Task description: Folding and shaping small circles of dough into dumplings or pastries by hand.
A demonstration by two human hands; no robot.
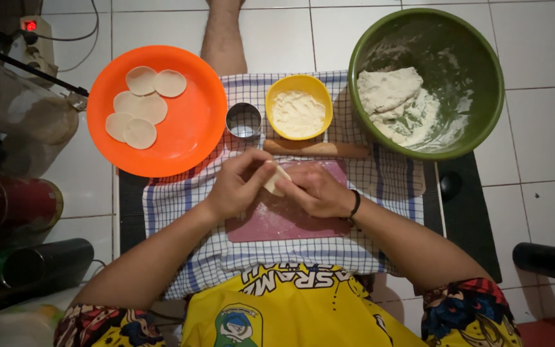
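My left hand (237,186) and my right hand (316,191) meet over a pink cutting board (277,222) dusted with flour. Together they pinch a small pale piece of dough (275,179) between their fingertips. A black band circles my right wrist. Just beyond the hands lies a wooden rolling pin (319,149). Behind it stand a round metal cutter (243,121) and a yellow bowl of flour (299,106).
An orange plate (191,128) at the left holds several flat dough rounds. A big green bowl (483,83) at the right holds a lump of dough. A blue checked cloth (380,180) covers the low table. Jars and dark cylinders stand at the far left on the tiled floor.
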